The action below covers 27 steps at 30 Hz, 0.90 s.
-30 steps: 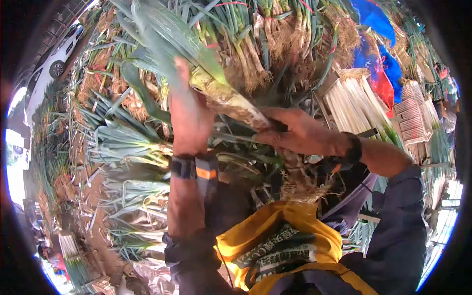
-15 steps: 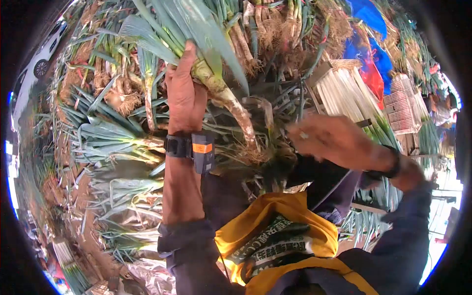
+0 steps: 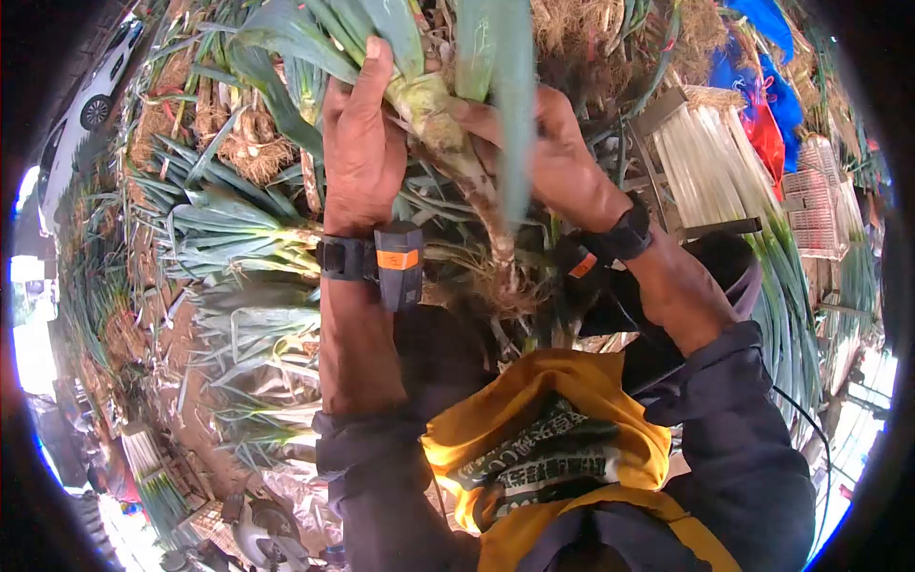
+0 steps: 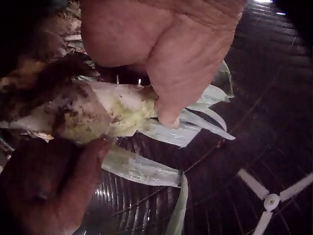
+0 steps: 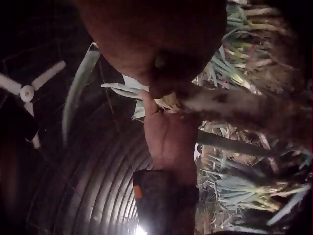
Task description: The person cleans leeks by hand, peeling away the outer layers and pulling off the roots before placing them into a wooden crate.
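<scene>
My left hand (image 3: 362,157) grips a thick leek (image 3: 443,129) where its green leaves fan out, thumb lying up along the stalk. The leek slants down, its dirt-stained shaft ending in stringy roots (image 3: 515,296). Opposite, my right hand (image 3: 562,167) is against the side of the stalk, pinching a broad outer leaf (image 3: 519,105) that hangs in front of the fingers. In the left wrist view this leaf (image 4: 142,166) stands apart from the others, beside the right thumb (image 4: 90,164). The right wrist view has my right hand (image 5: 151,39) dark and close, hiding its fingertips.
Leeks with green tops (image 3: 224,234) lie in heaps to the left, and root-ended bundles (image 3: 572,29) line the far side. A stack of cleaned white stalks (image 3: 705,157) stands at the right, near a basket (image 3: 810,210) and blue sheeting (image 3: 777,95). A yellow apron (image 3: 553,372) covers my lap.
My right hand left the lower shaft, swung out to the right, and has come back up to the leek's neck, where it has a leaf. The left hand keeps its grip; the leek now hangs steeper.
</scene>
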Each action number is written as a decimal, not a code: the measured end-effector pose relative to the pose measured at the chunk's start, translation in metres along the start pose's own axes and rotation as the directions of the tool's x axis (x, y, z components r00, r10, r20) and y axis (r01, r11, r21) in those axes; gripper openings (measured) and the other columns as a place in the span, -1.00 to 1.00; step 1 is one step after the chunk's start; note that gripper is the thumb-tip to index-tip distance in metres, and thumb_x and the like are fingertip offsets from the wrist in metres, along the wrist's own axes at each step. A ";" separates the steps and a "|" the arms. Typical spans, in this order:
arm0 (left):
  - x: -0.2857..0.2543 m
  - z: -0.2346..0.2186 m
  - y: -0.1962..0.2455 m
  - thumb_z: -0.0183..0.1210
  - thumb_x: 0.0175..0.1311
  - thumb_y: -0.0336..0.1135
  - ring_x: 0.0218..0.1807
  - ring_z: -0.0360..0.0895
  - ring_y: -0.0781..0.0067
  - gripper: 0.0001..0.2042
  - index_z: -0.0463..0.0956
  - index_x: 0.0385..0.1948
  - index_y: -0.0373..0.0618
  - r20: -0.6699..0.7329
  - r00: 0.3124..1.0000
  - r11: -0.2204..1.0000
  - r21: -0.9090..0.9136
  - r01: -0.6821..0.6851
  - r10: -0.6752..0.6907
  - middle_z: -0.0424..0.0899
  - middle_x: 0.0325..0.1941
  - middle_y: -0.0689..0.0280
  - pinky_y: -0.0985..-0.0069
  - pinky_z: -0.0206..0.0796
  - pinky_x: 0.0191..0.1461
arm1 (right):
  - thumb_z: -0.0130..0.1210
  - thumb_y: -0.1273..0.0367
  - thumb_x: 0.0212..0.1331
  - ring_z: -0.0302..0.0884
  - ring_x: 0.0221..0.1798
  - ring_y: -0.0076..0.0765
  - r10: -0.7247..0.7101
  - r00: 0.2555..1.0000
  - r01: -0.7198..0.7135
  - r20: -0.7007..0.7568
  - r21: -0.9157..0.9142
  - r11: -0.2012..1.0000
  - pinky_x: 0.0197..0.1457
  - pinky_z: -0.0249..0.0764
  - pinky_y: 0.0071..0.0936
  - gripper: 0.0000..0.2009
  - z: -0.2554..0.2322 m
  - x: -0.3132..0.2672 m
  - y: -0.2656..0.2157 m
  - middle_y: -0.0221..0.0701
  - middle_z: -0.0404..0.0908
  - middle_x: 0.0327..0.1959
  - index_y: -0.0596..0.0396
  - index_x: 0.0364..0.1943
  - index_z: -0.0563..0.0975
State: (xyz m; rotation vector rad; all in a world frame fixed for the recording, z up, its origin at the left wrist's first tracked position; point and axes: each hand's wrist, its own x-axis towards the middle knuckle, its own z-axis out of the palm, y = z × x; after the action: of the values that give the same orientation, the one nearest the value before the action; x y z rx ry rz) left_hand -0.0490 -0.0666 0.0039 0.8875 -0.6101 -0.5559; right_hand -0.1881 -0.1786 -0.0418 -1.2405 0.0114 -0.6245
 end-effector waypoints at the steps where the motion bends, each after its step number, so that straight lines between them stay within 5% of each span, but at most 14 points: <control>1: -0.002 0.002 -0.002 0.15 0.46 -0.13 -0.11 0.65 0.41 -0.62 0.46 0.13 -0.20 -0.014 1.000 1.000 0.006 0.009 -0.008 0.67 -0.04 0.30 0.39 0.50 0.01 | 0.17 0.53 0.33 0.61 -0.04 -0.57 0.037 0.998 -0.028 -0.041 0.194 0.981 0.03 0.57 -0.56 -0.71 -0.004 -0.009 0.014 -0.43 0.69 -0.10 0.13 0.11 0.53; 2: -0.004 0.006 -0.001 0.16 0.46 -0.13 -0.11 0.65 0.41 -0.62 0.46 0.13 -0.20 -0.028 0.999 1.000 0.014 0.018 -0.017 0.67 -0.05 0.30 0.39 0.50 0.01 | 0.17 0.46 0.36 0.57 -0.19 -0.64 -0.068 0.994 0.078 -0.085 0.121 0.990 -0.15 0.54 -0.61 -0.66 0.001 -0.010 0.021 -0.51 0.65 -0.15 0.09 0.19 0.49; 5: -0.001 -0.007 -0.011 0.20 0.44 -0.15 0.03 0.59 0.40 -0.60 0.44 0.19 -0.15 0.002 0.998 0.997 -0.019 0.068 -0.068 0.64 0.07 0.31 0.34 0.43 0.14 | 0.16 0.36 0.39 0.45 -0.36 -0.74 0.277 0.958 -0.277 -0.072 0.006 0.961 -0.38 0.37 -0.67 -0.68 -0.008 -0.016 0.004 -0.58 0.60 -0.26 0.09 0.17 0.52; 8: 0.000 -0.014 -0.016 0.22 0.42 -0.14 0.11 0.54 0.37 -0.56 0.43 0.25 -0.10 -0.048 0.997 0.997 -0.045 0.060 -0.062 0.62 0.12 0.33 0.28 0.36 0.23 | 0.16 0.31 0.38 0.33 -0.48 -0.81 0.245 0.968 -0.247 0.062 0.023 0.969 -0.51 0.17 -0.69 -0.68 -0.003 -0.016 -0.014 -0.64 0.57 -0.35 0.09 0.15 0.54; 11: 0.000 -0.021 -0.015 0.21 0.43 -0.12 0.09 0.54 0.35 -0.57 0.45 0.23 -0.09 -0.066 0.996 0.997 -0.063 0.053 -0.057 0.64 0.08 0.35 0.27 0.34 0.23 | 0.15 0.31 0.38 0.27 -0.53 -0.82 0.256 0.967 -0.255 0.012 -0.036 0.966 -0.54 0.11 -0.67 -0.70 0.010 -0.019 -0.040 -0.66 0.56 -0.41 0.09 0.12 0.56; 14: 0.002 -0.027 -0.013 0.15 0.46 -0.06 0.00 0.57 0.35 -0.59 0.48 0.17 -0.12 -0.102 0.993 0.998 -0.038 0.059 -0.063 0.65 0.02 0.31 0.31 0.39 0.13 | 0.16 0.32 0.37 0.24 -0.54 -0.84 0.299 0.949 -0.298 0.103 -0.022 0.954 -0.54 0.11 -0.67 -0.70 0.003 -0.026 -0.038 -0.66 0.56 -0.40 0.09 0.12 0.56; 17: 0.000 -0.034 0.003 0.08 0.50 0.02 -0.10 0.58 0.34 -0.58 0.51 0.05 -0.20 -0.172 0.970 0.985 -0.006 0.172 -0.170 0.66 -0.06 0.23 0.36 0.42 0.02 | 0.16 0.33 0.37 0.30 -0.52 -0.82 0.338 0.940 -0.334 0.049 -0.088 0.939 -0.52 0.15 -0.68 -0.72 0.012 -0.038 -0.053 -0.64 0.59 -0.37 0.09 0.10 0.56; 18: 0.003 -0.040 0.008 0.00 0.53 0.05 -0.19 0.56 0.34 -0.55 0.48 -0.03 -0.27 -0.195 0.966 0.985 -0.065 0.162 -0.172 0.63 -0.16 0.17 0.39 0.44 -0.08 | 0.15 0.35 0.38 0.44 -0.39 -0.78 0.133 0.991 -0.126 0.023 -0.206 0.970 -0.39 0.31 -0.71 -0.74 0.010 -0.041 -0.031 -0.63 0.61 -0.32 0.06 0.09 0.57; 21: 0.011 -0.059 0.006 -0.02 0.55 0.04 -0.22 0.53 0.34 -0.54 0.45 -0.04 -0.31 -0.241 0.965 0.986 -0.154 0.066 -0.103 0.58 -0.24 0.19 0.42 0.44 -0.11 | 0.17 0.44 0.30 0.58 -0.17 -0.59 0.463 0.885 -0.465 -0.034 -0.040 0.885 -0.12 0.47 -0.59 -0.71 -0.011 -0.051 -0.013 -0.52 0.65 -0.19 0.06 0.10 0.58; 23: 0.008 -0.059 0.007 -0.03 0.55 0.02 -0.22 0.51 0.33 -0.53 0.42 0.01 -0.34 -0.270 0.961 0.985 -0.174 0.013 -0.060 0.56 -0.25 0.19 0.38 0.46 -0.04 | 0.21 0.46 0.20 0.55 -0.02 -0.33 0.214 0.971 -0.147 0.106 -0.443 0.884 0.04 0.45 -0.42 -0.62 -0.013 -0.051 -0.005 -0.35 0.62 -0.05 0.08 0.13 0.55; 25: 0.005 -0.060 0.011 -0.04 0.57 -0.01 -0.20 0.52 0.33 -0.56 0.43 -0.01 -0.33 -0.276 0.961 0.994 -0.108 -0.010 -0.021 0.57 -0.24 0.19 0.37 0.47 -0.01 | 0.26 0.49 0.09 0.52 0.14 -0.06 0.022 0.944 0.234 0.330 -0.714 0.660 0.20 0.44 -0.26 -0.53 -0.019 -0.053 0.001 -0.18 0.59 0.10 0.09 0.17 0.52; 27: -0.007 -0.064 0.008 0.12 0.46 -0.17 -0.19 0.55 0.23 -0.62 0.40 0.14 -0.26 -0.232 0.972 0.993 0.118 0.004 0.023 0.60 -0.14 0.12 0.28 0.47 -0.01 | 0.25 0.45 0.14 0.54 0.13 -0.03 0.064 0.952 0.235 0.299 -0.850 0.470 0.21 0.45 -0.23 -0.50 -0.037 -0.065 0.006 -0.15 0.58 0.11 0.09 0.22 0.48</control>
State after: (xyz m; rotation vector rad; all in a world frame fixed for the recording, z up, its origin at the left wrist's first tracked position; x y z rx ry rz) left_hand -0.0078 -0.0236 -0.0220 1.0439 -0.4364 -0.4023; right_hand -0.2521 -0.1809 -0.0806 -2.3880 0.0274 -0.5094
